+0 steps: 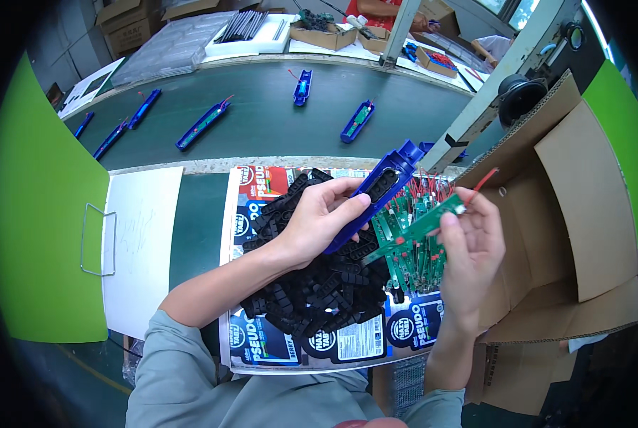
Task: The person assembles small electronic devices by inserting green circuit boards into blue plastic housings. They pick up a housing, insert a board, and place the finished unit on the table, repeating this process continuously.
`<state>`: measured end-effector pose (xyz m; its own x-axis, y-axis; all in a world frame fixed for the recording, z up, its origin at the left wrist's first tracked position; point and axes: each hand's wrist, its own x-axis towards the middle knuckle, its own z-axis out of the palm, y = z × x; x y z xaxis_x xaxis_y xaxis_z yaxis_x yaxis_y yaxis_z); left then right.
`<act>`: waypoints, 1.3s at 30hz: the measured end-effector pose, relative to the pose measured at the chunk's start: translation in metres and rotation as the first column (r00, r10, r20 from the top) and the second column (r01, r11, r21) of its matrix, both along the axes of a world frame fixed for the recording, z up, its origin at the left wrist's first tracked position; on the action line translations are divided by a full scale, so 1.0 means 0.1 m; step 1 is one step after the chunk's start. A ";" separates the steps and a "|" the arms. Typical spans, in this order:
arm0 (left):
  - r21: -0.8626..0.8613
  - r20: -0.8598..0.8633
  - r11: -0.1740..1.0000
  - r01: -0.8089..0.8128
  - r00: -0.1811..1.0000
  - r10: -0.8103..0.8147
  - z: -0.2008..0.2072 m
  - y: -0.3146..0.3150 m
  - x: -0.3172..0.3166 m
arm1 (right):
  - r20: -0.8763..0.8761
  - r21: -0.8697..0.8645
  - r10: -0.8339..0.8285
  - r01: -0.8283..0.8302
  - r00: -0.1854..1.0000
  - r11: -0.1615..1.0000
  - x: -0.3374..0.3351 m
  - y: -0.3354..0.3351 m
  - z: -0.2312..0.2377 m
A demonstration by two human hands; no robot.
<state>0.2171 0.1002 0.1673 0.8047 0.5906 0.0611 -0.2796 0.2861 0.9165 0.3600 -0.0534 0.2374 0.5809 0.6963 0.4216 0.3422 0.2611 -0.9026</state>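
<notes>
My left hand (322,217) grips a long blue plastic housing (403,158), tilted with its narrow end up and to the right. A black keypad piece (384,185) sits in the opening on the housing's upper face, near my thumb. Between the thumb and fingers of my right hand (472,246) is a slim green circuit board (424,225) with a red wire at its upper end. Beneath my left hand spreads a heap of black keypad pieces (333,303). To its right, partly behind the held board, lies a pile of green circuit boards (410,267) with red wires.
Both piles rest on a printed sheet (265,342). An open cardboard box (547,235) stands close by my right hand. Beyond runs a green conveyor belt (262,143) carrying several blue housings (203,127). A metal post (479,107) rises at right; a green panel (55,214) borders the left.
</notes>
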 end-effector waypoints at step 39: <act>0.094 0.052 0.994 -0.064 0.997 0.059 -0.13 -0.08 0.03 | 0.562 0.091 -0.245 0.235 0.790 0.968 -0.13 0.40 -0.36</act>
<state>0.2200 0.0917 0.1540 0.7616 0.6285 0.1581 -0.3395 0.1792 0.9234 0.3470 -0.0132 0.2011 0.3835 0.5570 0.7367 0.8429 0.1148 -0.5256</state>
